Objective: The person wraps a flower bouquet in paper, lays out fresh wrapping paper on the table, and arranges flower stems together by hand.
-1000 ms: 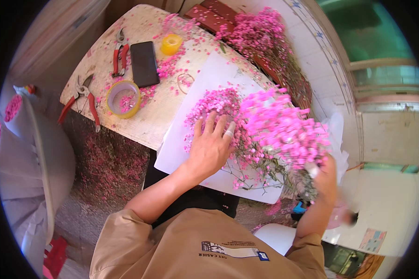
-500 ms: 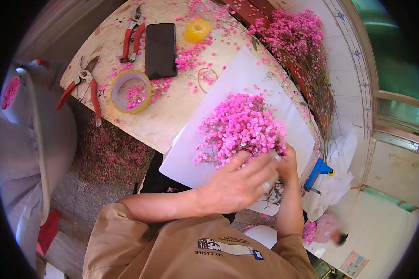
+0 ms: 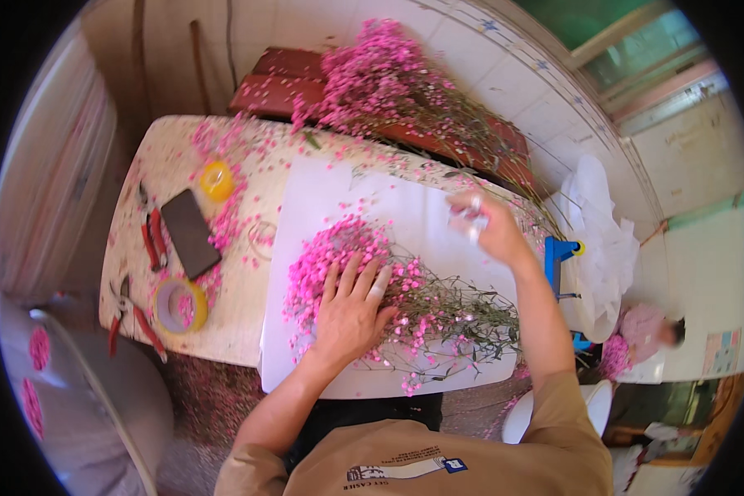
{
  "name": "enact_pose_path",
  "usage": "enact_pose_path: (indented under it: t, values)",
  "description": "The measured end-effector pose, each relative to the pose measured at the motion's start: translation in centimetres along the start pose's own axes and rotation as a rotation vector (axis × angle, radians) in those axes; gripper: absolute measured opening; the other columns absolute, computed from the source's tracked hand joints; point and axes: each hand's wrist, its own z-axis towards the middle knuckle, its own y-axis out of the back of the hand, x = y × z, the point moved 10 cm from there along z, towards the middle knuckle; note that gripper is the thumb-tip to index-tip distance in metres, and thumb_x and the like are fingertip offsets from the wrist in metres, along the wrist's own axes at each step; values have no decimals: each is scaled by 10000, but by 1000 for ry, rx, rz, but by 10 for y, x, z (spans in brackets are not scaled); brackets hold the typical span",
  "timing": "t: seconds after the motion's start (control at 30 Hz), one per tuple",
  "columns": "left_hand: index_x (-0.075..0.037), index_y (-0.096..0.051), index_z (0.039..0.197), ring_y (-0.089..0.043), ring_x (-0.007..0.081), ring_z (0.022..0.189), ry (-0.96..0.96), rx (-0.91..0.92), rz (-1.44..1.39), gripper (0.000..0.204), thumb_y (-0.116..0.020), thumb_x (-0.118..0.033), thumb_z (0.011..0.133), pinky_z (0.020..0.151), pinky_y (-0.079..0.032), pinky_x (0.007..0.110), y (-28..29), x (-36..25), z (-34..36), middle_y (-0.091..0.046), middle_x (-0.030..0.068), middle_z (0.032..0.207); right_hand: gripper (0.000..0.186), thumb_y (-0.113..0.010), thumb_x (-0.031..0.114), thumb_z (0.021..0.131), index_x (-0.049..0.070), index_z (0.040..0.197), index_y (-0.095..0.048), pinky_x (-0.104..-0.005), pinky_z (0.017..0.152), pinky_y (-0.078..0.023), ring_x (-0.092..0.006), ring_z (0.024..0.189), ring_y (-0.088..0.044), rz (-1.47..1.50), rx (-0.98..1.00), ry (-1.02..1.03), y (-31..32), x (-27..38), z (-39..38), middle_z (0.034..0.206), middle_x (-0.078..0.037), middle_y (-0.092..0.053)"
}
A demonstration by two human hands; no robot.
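Observation:
A bunch of pink baby's breath lies on white paper, its green stems stretching to the right. My left hand rests palm down on the blossoms, fingers spread and a white wrap round one of them. Raised above the right part of the paper is my right hand, apart from the bunch. It also has white wrapping on its fingers, which are bent and smeared by motion, so whether they pinch anything does not show.
At the table's left lie two red-handled pruning shears, a black phone, a clear tape roll and a yellow roll. Behind, more pink flowers lie on a red bench. A blue clamp-like tool stands right; a person sits beyond.
The bunch, held upright between both hands before, now lies on the paper with its stems to the right. My right hand has come away from it and up; my left has moved leftward.

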Motion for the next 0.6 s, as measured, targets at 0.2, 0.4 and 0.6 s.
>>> enact_pose_path:
  t: [0.2,0.4,0.6]
  values:
    - [-100,-525,1441,-402,354,1425,-16,64,5,655,-724,-369,878,1201,-234,561,-10,-1,4,-538,111,1451,325,-749,259,869,37,1105,-716,-455,892,-531,-384,1048,-663,-652,-88,-288,57,-160,65,1155,-193,-678]
    - [-113,-526,1443,-403,338,1426,-2,78,-1,645,-717,-373,885,1210,-232,548,-6,5,0,-538,91,1455,276,-726,211,874,35,1082,-689,-471,872,-526,-396,1048,-657,-738,-54,-302,30,-185,78,1139,-185,-673]
    - [-107,-522,1441,-400,343,1425,0,48,-38,633,-709,-361,892,1211,-232,549,-6,6,-2,-532,96,1453,207,-698,237,932,50,1015,-665,-462,734,-530,-395,835,-682,-481,-503,-47,145,-70,73,900,-197,-710]
